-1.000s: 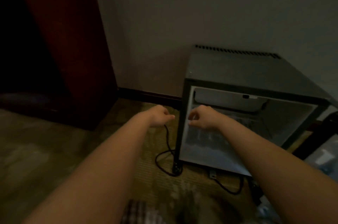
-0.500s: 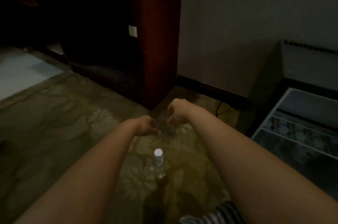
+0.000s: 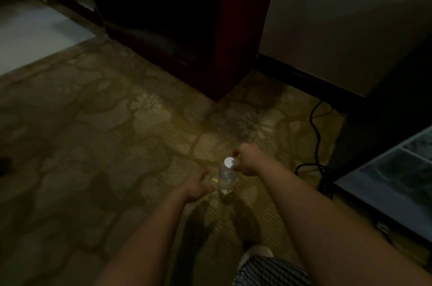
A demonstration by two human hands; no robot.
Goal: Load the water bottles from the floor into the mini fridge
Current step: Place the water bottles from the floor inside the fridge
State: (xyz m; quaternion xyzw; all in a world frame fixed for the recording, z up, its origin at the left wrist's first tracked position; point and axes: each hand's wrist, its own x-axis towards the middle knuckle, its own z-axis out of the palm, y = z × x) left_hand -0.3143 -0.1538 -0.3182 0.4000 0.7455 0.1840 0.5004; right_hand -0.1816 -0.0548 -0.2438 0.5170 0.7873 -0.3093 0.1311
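A clear water bottle [image 3: 225, 179] with a white cap stands upright on the patterned carpet. My right hand [image 3: 248, 160] is at its top, thumb and curled fingers closing round the cap. My left hand [image 3: 196, 184] sits just left of the bottle's body with its fingers loosely spread, and I cannot tell whether it touches the bottle. The mini fridge [image 3: 374, 136] stands at the right edge with its pale inside facing me; shelves holding bottles show dimly inside.
A black power cable [image 3: 316, 136] trails over the carpet beside the fridge. A dark red wooden cabinet [image 3: 236, 28] stands behind the bottle against the wall. Striped cloth [image 3: 271, 270] shows at the bottom. Pale floor [image 3: 35, 28] lies far left.
My view has swung left and down from the fridge to the carpet. Both hands have dropped to the bottle, the right one arriving at its cap.
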